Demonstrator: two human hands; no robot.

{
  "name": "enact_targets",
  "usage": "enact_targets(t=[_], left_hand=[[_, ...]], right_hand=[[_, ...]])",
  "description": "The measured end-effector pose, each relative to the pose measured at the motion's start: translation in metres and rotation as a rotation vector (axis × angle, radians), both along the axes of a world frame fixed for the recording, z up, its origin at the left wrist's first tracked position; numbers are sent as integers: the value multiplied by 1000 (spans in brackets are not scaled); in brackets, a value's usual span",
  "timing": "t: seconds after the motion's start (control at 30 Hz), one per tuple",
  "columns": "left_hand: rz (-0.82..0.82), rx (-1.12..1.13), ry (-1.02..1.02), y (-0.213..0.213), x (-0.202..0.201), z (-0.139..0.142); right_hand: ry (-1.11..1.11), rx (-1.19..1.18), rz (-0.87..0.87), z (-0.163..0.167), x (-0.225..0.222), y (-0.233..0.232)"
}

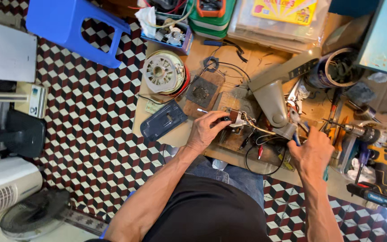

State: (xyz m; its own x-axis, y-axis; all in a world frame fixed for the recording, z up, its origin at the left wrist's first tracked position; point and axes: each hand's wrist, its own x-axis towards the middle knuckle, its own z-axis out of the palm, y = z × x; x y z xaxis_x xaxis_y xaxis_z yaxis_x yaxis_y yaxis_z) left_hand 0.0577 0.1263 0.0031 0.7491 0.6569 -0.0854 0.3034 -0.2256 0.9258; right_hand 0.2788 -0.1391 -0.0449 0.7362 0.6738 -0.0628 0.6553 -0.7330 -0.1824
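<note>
On a cluttered low wooden workbench [247, 58] over chequered tiles, our left hand [207, 130] pinched a small brown wired component [234, 117] while our right hand [312, 152] closed around blue-handled pliers [297, 130]; we judged wiring underway, needing a steady grip.

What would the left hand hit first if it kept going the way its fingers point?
Probably the small brown part with wires that the left hand pinches; just beyond stands the beige fan housing. Depth is unclear.
</note>
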Motion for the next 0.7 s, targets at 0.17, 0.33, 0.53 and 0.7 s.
enact_targets(t=[0.17,0.33,0.53,0.7], left_hand=[[9,-20,17,3,-7,-8],[35,-31,-26,4,-9,-18],[17,129,-32,7,-9,-29],[5,193,-53,10,-10,-38]], right_hand=[[266,44,-395,59,-15,-10],[374,505,-379,121,-84,14],[469,235,-35,126,-133,112],[352,470,33,130,-145,116]])
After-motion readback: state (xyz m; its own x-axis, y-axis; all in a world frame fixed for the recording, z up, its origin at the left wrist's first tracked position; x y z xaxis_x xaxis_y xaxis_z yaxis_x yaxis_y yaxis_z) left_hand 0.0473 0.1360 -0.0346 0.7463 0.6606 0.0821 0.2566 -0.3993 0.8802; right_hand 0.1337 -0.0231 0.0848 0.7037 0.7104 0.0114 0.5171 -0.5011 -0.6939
